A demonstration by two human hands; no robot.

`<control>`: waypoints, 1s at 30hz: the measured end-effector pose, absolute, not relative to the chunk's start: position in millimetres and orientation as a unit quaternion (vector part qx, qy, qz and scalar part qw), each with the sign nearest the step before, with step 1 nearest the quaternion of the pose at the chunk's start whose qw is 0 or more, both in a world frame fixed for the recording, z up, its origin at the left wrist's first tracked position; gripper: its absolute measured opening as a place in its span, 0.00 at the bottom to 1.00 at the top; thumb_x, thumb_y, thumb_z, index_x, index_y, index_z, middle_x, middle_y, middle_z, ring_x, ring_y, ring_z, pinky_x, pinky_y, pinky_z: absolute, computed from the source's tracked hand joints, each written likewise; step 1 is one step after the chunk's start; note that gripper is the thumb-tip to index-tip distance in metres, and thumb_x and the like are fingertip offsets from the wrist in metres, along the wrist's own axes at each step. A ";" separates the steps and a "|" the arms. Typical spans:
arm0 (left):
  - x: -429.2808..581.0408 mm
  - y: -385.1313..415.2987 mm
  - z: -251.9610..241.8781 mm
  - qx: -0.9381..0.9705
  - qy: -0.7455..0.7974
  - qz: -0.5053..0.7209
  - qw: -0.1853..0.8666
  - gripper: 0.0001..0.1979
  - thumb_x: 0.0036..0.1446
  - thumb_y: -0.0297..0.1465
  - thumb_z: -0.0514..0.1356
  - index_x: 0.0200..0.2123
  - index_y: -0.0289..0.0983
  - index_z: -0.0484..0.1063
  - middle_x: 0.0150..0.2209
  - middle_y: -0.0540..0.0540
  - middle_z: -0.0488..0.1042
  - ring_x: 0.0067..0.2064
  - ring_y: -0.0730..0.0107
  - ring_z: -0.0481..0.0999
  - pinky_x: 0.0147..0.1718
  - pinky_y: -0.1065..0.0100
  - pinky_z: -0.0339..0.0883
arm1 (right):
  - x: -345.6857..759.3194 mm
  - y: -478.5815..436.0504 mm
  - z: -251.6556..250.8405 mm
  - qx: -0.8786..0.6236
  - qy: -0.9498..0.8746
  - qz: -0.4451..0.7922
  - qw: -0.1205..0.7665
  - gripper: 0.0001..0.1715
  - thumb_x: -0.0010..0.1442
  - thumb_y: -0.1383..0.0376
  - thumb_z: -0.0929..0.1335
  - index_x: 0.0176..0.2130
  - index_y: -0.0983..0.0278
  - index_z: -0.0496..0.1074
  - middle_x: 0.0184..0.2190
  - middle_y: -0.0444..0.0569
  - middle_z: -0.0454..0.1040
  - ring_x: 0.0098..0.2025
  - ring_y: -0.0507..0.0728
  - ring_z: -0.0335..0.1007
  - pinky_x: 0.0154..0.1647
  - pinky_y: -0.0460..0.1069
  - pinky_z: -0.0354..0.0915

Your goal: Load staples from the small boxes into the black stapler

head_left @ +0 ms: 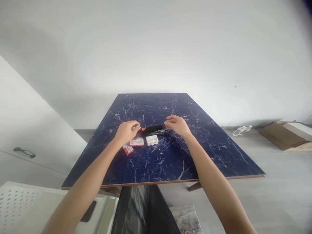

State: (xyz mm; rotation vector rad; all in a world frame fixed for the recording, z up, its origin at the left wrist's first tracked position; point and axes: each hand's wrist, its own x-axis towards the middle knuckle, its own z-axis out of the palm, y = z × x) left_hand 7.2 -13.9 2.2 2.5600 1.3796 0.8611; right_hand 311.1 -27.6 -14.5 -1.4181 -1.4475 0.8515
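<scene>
Over a veined blue table [156, 167] beside a white wall [156, 48], left hand [125, 131] and right hand [178, 125] half-curl, any hold unclear.

And here, between the two hands, a black stapler [154, 127] is seen laid crosswise on the blue marbled tabletop [156, 105], its left end marked in orange, bright metal shown along its near side. That orange end is nearly met by the left hand [126, 131]; the other end is flanked by the right hand [178, 126], fingers bent. Just nearer, a small white box [152, 140] is set, and beside it a red-and-white box [136, 142], with a second red-and-white carton [128, 149] angled below.
</scene>
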 end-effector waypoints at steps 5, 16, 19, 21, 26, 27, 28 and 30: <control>4.1 -12.6 3.6 0.835 0.454 0.302 0.068 0.15 0.64 0.35 0.55 0.49 0.40 0.77 0.44 0.47 0.82 0.37 0.65 0.79 0.41 0.64 0.68 | 311.8 -32.4 -6.9 -0.622 -0.616 0.254 0.412 0.16 0.58 0.55 0.72 0.44 0.58 0.78 0.40 0.49 0.83 0.43 0.61 0.80 0.50 0.55 0.72; 11.4 -17.1 -1.9 0.809 0.469 0.346 0.085 0.22 0.65 0.33 0.54 0.61 0.41 0.67 0.50 0.45 0.78 0.36 0.68 0.77 0.47 0.62 0.69 | 310.2 -40.5 4.0 -0.574 -0.683 0.265 0.365 0.12 0.60 0.62 0.70 0.43 0.59 0.80 0.44 0.48 0.82 0.46 0.59 0.79 0.54 0.55 0.71; 13.9 -18.7 -2.5 0.813 0.464 0.338 0.094 0.24 0.66 0.34 0.55 0.64 0.42 0.64 0.52 0.44 0.77 0.36 0.68 0.77 0.47 0.62 0.69 | 315.3 -43.5 10.4 -0.554 -0.706 0.302 0.323 0.12 0.58 0.63 0.72 0.43 0.58 0.80 0.43 0.48 0.82 0.45 0.59 0.79 0.50 0.55 0.73; 14.3 -18.8 -2.7 0.810 0.467 0.339 0.102 0.27 0.66 0.34 0.55 0.67 0.43 0.60 0.53 0.44 0.76 0.36 0.69 0.77 0.45 0.62 0.70 | 317.5 -44.1 12.3 -0.543 -0.717 0.316 0.301 0.13 0.57 0.64 0.72 0.44 0.58 0.79 0.45 0.48 0.81 0.45 0.59 0.78 0.48 0.54 0.73; 14.9 -17.1 -4.2 0.810 0.469 0.336 0.108 0.31 0.65 0.33 0.57 0.69 0.44 0.55 0.54 0.44 0.75 0.36 0.70 0.77 0.44 0.63 0.70 | 316.4 -41.2 7.1 -0.560 -0.730 0.286 0.268 0.15 0.56 0.65 0.73 0.46 0.57 0.78 0.45 0.47 0.81 0.46 0.60 0.78 0.48 0.55 0.72; 15.1 -16.6 -4.6 0.810 0.470 0.333 0.111 0.31 0.65 0.33 0.57 0.69 0.44 0.54 0.54 0.44 0.75 0.36 0.70 0.77 0.44 0.63 0.70 | 316.2 -40.4 5.6 -0.565 -0.732 0.277 0.260 0.15 0.56 0.65 0.73 0.45 0.57 0.78 0.45 0.47 0.82 0.46 0.60 0.78 0.49 0.55 0.71; 15.1 -16.1 -4.9 0.810 0.472 0.329 0.113 0.31 0.65 0.33 0.57 0.69 0.44 0.54 0.55 0.44 0.75 0.36 0.70 0.77 0.44 0.63 0.70 | 316.2 -39.6 4.3 -0.569 -0.735 0.269 0.253 0.15 0.56 0.65 0.74 0.45 0.57 0.78 0.44 0.47 0.82 0.46 0.60 0.78 0.49 0.55 0.71; 14.8 -14.9 -5.4 0.809 0.477 0.323 0.116 0.32 0.64 0.33 0.57 0.69 0.44 0.54 0.55 0.44 0.75 0.36 0.70 0.77 0.43 0.64 0.70 | 316.9 -38.5 2.3 -0.575 -0.738 0.255 0.244 0.14 0.56 0.65 0.74 0.44 0.57 0.78 0.44 0.46 0.82 0.46 0.60 0.78 0.49 0.54 0.70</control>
